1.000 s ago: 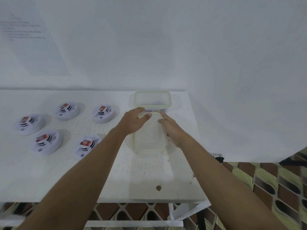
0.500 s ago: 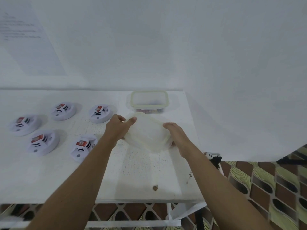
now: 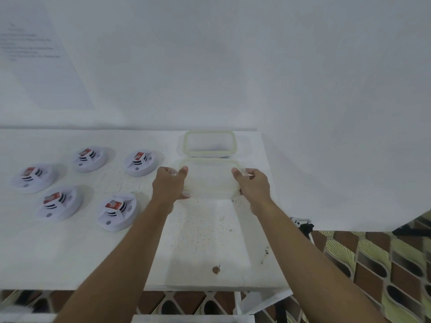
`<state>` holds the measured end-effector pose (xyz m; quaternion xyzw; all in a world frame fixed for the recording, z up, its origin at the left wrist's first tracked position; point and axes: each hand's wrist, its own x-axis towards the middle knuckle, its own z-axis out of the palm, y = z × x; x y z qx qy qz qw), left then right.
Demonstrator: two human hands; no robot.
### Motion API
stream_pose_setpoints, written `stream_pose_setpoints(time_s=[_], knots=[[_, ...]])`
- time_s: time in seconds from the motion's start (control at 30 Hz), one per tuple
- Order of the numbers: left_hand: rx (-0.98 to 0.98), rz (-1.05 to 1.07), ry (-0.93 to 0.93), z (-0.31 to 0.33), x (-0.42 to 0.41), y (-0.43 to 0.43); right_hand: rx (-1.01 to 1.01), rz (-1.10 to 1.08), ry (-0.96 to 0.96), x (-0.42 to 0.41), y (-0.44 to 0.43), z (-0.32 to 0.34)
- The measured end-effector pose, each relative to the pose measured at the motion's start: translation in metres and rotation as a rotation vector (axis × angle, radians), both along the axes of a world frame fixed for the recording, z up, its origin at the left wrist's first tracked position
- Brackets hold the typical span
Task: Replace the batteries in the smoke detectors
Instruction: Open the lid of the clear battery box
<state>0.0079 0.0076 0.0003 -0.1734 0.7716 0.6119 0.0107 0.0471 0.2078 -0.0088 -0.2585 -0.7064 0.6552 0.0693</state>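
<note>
On the far left, a paper [image 3: 35, 54] is seen on the wall, its print too blurred to be read. Below it, five detectors [image 3: 59, 202] are spread over the left half of the table [image 3: 205, 241], well apart from one another, and a red battery [image 3: 111, 204] is shown on the top of each.

Now the middle: the lid [image 3: 210, 180] is gripped at its left end by the left hand [image 3: 169, 185], thumb laid over the rim and fingers curled round the edge. The lid is held level just in front of the open tub [image 3: 208, 132], which is set at the table's back edge. Whether the lid touches the table cannot be told. Its right end is clasped the same way by the right hand [image 3: 253, 185]. At the far right, a patterned floor [image 3: 373, 264] is seen.
</note>
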Motion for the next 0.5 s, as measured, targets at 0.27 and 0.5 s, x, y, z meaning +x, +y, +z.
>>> stream_pose_setpoints(time_s=[0.27,0.5], knots=[[-0.249,0.054,0.097,-0.003,0.003,0.005,0.009,-0.022,0.006,-0.009,0.001,0.003],[-0.352,0.113,0.098,0.008,0.009,0.009,0.112,0.032,-0.006,-0.005,0.004,0.011]])
